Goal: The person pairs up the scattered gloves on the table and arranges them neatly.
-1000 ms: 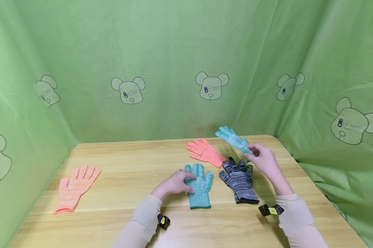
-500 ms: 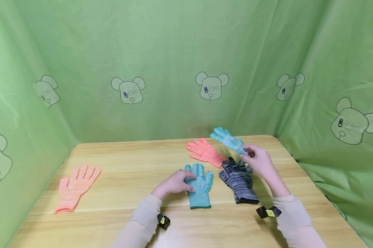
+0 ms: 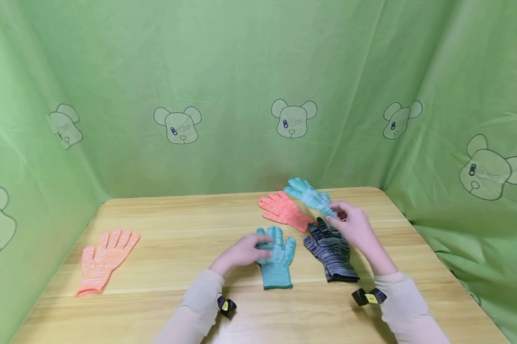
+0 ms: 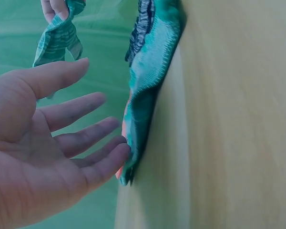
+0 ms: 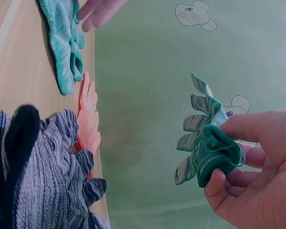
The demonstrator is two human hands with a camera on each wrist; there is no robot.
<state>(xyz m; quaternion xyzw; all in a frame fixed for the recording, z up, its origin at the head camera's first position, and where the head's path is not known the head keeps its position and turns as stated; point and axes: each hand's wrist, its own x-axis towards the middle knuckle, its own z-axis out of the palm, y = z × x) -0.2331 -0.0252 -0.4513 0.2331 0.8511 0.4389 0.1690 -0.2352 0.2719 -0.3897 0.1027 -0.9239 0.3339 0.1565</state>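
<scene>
My right hand (image 3: 356, 228) pinches a teal knit glove (image 3: 308, 195) by its cuff and holds it up off the table, its fingers pointing to the far left. In the right wrist view the held glove (image 5: 207, 129) shows its gathered green cuff between thumb and fingers. My left hand (image 3: 241, 251) hovers over a second teal glove (image 3: 277, 272) that lies on the table. In the left wrist view its fingers are spread and relaxed, gripping nothing; whether a fingertip touches that glove I cannot tell. A black-and-grey glove (image 3: 335, 253) lies just below the right hand.
A coral glove (image 3: 285, 210) lies behind the two middle gloves, its cuff close to the dark one. Far to the left is a light orange glove (image 3: 103, 263). Green curtains (image 3: 232, 62) enclose the wooden table (image 3: 164, 258) at the back and sides.
My right hand has moved left and slightly toward me with the held teal glove, which now hangs nearer the coral glove. The left hand has lifted slightly; the gloves on the table are unmoved.
</scene>
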